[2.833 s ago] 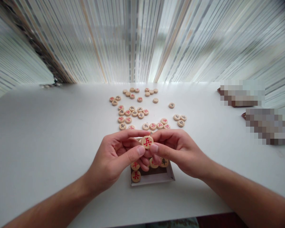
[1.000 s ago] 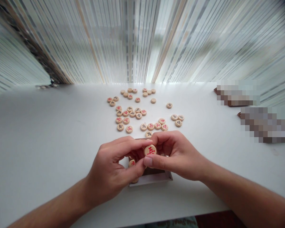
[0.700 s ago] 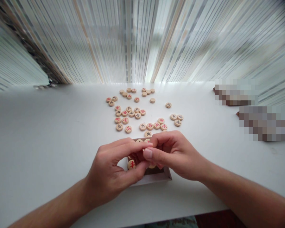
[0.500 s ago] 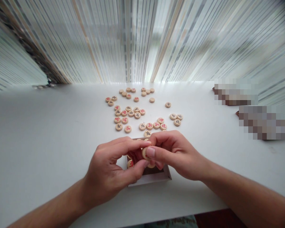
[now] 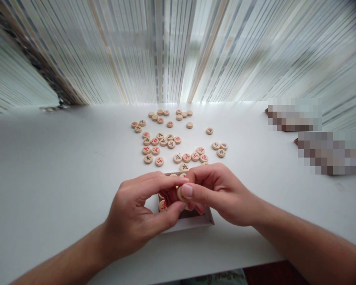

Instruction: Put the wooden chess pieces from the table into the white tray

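Both my hands meet over a small open white box (image 5: 206,219) near the table's front edge. My left hand (image 5: 136,215) and my right hand (image 5: 218,192) pinch one round wooden chess piece (image 5: 179,194) between thumbs and forefingers; only its pale edge shows. Inside the box lie more pieces, one with a red character (image 5: 163,205); the rest are hidden by my fingers. Several loose wooden pieces (image 5: 172,138) with red or black characters are scattered on the white table (image 5: 62,166) beyond the box.
Striped curtains hang behind the table's far edge. Two blurred-out objects (image 5: 329,152) lie at the right side of the table. The table's front edge runs just below my wrists.
The held piece, earlier raised with its red character facing me, has been lowered over the box and turned so its face no longer shows. Both hands sank slightly with it.
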